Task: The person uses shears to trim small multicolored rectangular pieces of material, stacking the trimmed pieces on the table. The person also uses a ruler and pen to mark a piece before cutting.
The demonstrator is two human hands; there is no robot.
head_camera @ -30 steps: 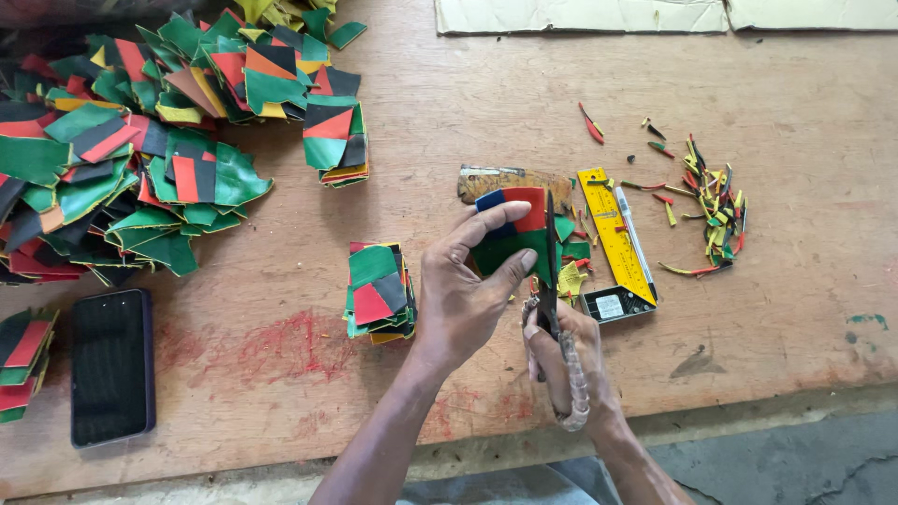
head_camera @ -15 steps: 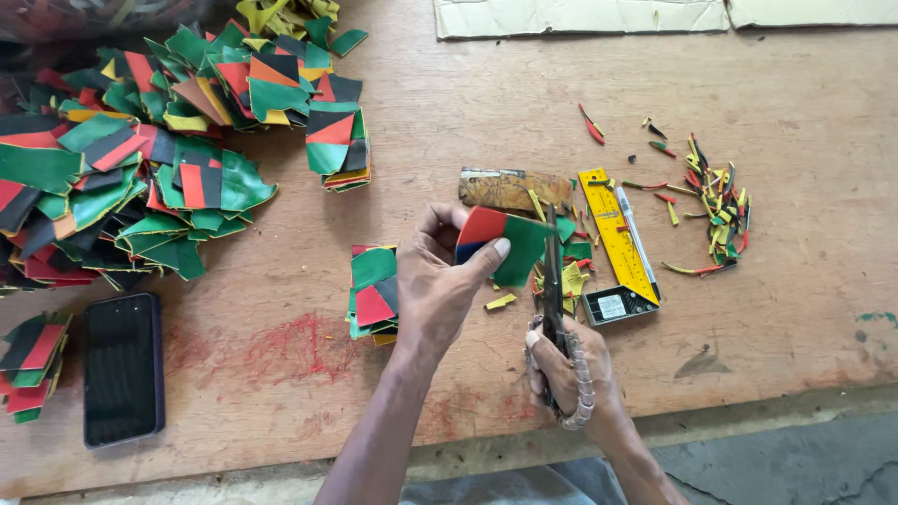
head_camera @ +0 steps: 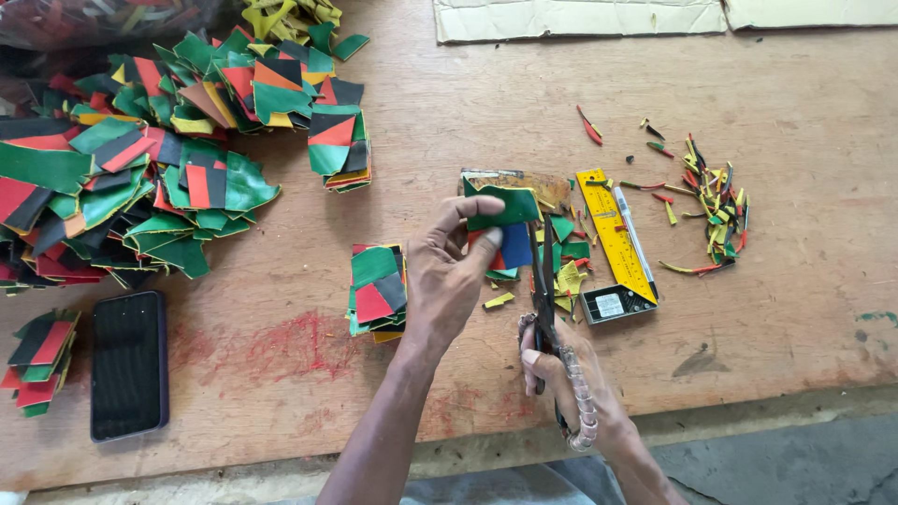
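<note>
At the centre of the wooden counter, the left hand holds up a patchwork piece of green, blue and red material, its fingers clamped on it with the thumb across the front. Just at 4 o'clock from it, the right hand grips a pair of scissors by the handles, fingers closed through the loops; the blades point toward 12 o'clock and stand along the piece's right edge. Whether the blades bite into the material cannot be told.

Beyond the piece, toward 12 o'clock, a worn wooden block lies flat, with small green and yellow offcuts strewn by it. A yellow ruler lies at 3 o'clock of the scissors, and farther toward 2 o'clock sits a heap of thin coloured trimmings.

A small stack of cut patchwork squares rests just at 9 o'clock of the left hand. Another stack stands toward 11 o'clock, beside a broad loose pile of similar pieces filling the 10 o'clock corner. A dark phone lies face up at 8 o'clock, with one more little stack beside it.
</note>
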